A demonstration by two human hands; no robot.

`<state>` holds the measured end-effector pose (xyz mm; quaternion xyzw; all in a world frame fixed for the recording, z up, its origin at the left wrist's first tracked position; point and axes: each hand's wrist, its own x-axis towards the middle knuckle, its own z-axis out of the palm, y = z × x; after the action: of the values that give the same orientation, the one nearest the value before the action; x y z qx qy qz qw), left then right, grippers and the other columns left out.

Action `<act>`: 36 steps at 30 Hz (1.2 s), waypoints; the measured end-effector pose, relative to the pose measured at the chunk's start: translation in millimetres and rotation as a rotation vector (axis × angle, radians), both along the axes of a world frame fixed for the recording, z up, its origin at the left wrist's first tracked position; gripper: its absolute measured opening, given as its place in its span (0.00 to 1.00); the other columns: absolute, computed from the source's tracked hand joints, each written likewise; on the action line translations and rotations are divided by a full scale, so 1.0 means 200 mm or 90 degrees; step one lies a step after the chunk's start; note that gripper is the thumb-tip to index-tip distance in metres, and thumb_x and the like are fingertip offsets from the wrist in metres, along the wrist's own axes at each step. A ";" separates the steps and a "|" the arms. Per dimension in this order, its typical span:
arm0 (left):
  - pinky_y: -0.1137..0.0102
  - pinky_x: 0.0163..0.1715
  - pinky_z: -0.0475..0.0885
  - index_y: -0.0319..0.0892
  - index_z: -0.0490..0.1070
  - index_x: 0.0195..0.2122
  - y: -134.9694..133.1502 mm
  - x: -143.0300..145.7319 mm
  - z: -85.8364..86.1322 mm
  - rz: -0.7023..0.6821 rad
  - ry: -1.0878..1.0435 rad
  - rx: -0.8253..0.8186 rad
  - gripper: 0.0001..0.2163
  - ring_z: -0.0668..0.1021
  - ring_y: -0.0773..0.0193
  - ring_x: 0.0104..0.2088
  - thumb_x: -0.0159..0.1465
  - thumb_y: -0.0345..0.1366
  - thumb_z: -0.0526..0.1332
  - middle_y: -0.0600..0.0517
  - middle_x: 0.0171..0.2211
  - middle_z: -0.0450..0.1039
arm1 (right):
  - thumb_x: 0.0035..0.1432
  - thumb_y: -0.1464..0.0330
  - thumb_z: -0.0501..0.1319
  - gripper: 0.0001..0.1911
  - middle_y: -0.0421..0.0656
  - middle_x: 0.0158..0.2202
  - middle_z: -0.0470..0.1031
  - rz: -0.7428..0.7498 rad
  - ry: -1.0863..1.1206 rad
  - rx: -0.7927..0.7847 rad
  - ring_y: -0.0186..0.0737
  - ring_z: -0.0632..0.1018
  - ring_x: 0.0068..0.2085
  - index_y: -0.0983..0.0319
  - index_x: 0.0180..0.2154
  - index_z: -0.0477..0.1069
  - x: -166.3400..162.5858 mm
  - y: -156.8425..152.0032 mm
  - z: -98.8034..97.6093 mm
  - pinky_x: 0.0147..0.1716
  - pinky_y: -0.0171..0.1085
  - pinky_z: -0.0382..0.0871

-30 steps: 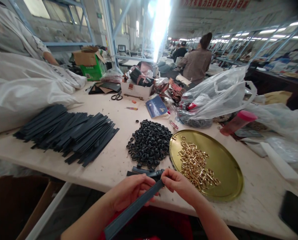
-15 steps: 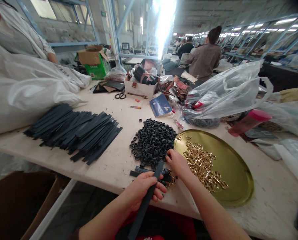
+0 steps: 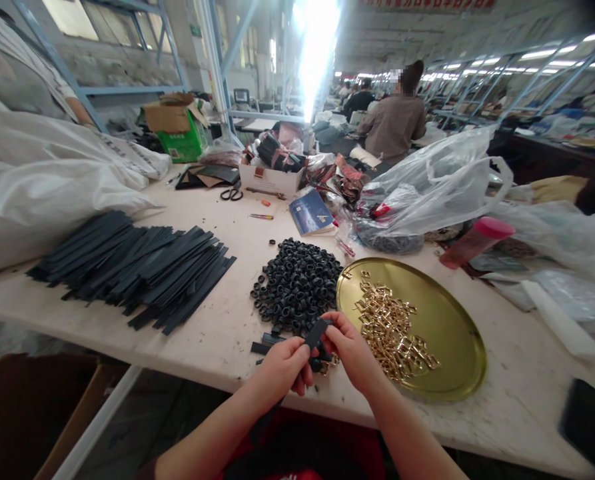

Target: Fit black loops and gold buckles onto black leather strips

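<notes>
My left hand (image 3: pixel 282 368) is closed round a dark strap (image 3: pixel 315 333) whose upper end sticks up between both hands. My right hand (image 3: pixel 350 350) pinches at that strap end, fingers curled; a small dark ring may be in them but I cannot make it out. Both hands hover over the table's front edge, just in front of a heap of black rubber rings (image 3: pixel 298 285). A round gold tray (image 3: pixel 452 347) with several gold buckles (image 3: pixel 392 330) lies to the right of my right hand. A few finished strap pieces (image 3: pixel 263 347) lie under my hands.
A wide pile of dark straps (image 3: pixel 137 267) covers the table's left. Big white sacks (image 3: pixel 42 180), clear plastic bags (image 3: pixel 427 187), a pink-capped bottle (image 3: pixel 472 241), a blue booklet (image 3: pixel 311 213), scissors (image 3: pixel 231 194) and a white box (image 3: pixel 270 179) crowd the back. A person (image 3: pixel 394 120) stands beyond.
My right hand has come back from the ring heap to the strap end. My left hand has raised the strap more upright and closer to the heap.
</notes>
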<state>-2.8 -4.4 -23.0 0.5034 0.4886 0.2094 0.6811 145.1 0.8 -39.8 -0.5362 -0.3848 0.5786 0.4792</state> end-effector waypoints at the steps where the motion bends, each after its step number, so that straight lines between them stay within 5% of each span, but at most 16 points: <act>1: 0.79 0.13 0.58 0.38 0.63 0.32 0.00 0.00 -0.01 -0.005 0.018 0.012 0.11 0.64 0.74 0.11 0.59 0.40 0.47 0.58 0.15 0.65 | 0.48 0.67 0.57 0.10 0.33 0.20 0.64 -0.006 0.027 -0.013 0.28 0.65 0.20 0.61 0.36 0.65 0.00 -0.01 0.00 0.22 0.30 0.60; 7: 0.79 0.13 0.59 0.39 0.64 0.29 -0.02 0.01 -0.04 -0.001 0.090 0.103 0.11 0.65 0.73 0.12 0.59 0.38 0.46 0.57 0.14 0.65 | 0.49 0.59 0.59 0.15 0.39 0.26 0.71 -0.071 0.101 -0.028 0.32 0.71 0.26 0.63 0.35 0.68 -0.01 -0.01 -0.04 0.27 0.33 0.66; 13: 0.78 0.12 0.57 0.39 0.63 0.31 -0.03 0.03 0.01 -0.008 0.100 0.057 0.13 0.62 0.72 0.10 0.60 0.41 0.44 0.59 0.13 0.61 | 0.49 0.60 0.60 0.12 0.41 0.33 0.75 -0.112 0.142 0.001 0.36 0.75 0.31 0.60 0.32 0.65 -0.05 -0.05 -0.06 0.31 0.36 0.69; 17: 0.76 0.15 0.57 0.39 0.65 0.29 -0.02 -0.02 0.03 -0.106 0.210 0.160 0.14 0.63 0.70 0.13 0.61 0.40 0.44 0.58 0.12 0.59 | 0.50 0.61 0.60 0.14 0.42 0.34 0.76 -0.047 0.045 0.064 0.39 0.75 0.36 0.60 0.39 0.68 -0.03 -0.09 -0.05 0.39 0.39 0.69; 21: 0.73 0.29 0.62 0.40 0.69 0.30 0.01 -0.08 0.06 -0.190 0.309 0.307 0.16 0.72 0.63 0.28 0.62 0.40 0.44 0.50 0.27 0.72 | 0.51 0.61 0.59 0.13 0.42 0.35 0.75 0.016 -0.024 0.119 0.40 0.75 0.37 0.59 0.39 0.70 0.02 -0.10 -0.06 0.40 0.41 0.69; 27: 0.72 0.31 0.62 0.43 0.68 0.32 0.01 -0.10 0.10 -0.276 0.345 0.337 0.14 0.73 0.61 0.32 0.62 0.42 0.45 0.51 0.31 0.73 | 0.52 0.63 0.58 0.10 0.41 0.34 0.72 0.077 -0.092 0.123 0.38 0.73 0.34 0.59 0.37 0.73 0.04 -0.13 -0.05 0.33 0.37 0.70; 31: 0.71 0.33 0.63 0.42 0.66 0.34 -0.01 -0.06 0.08 -0.203 0.312 0.314 0.16 0.73 0.61 0.33 0.63 0.43 0.43 0.49 0.32 0.72 | 0.53 0.65 0.58 0.10 0.41 0.34 0.70 0.081 -0.155 0.172 0.37 0.72 0.36 0.58 0.38 0.72 -0.02 -0.16 -0.04 0.35 0.35 0.68; 36: 0.70 0.37 0.64 0.41 0.65 0.43 0.02 -0.01 0.05 -0.031 0.209 0.300 0.16 0.73 0.61 0.36 0.61 0.45 0.46 0.49 0.37 0.72 | 0.55 0.63 0.56 0.27 0.41 0.35 0.71 0.118 -0.229 0.178 0.36 0.73 0.33 0.58 0.55 0.53 0.04 -0.10 -0.02 0.33 0.35 0.68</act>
<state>-5.3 -1.0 -12.8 0.6868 0.5179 0.2161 0.4620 153.9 -19.8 -43.1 -0.5216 -0.5875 0.4567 0.4175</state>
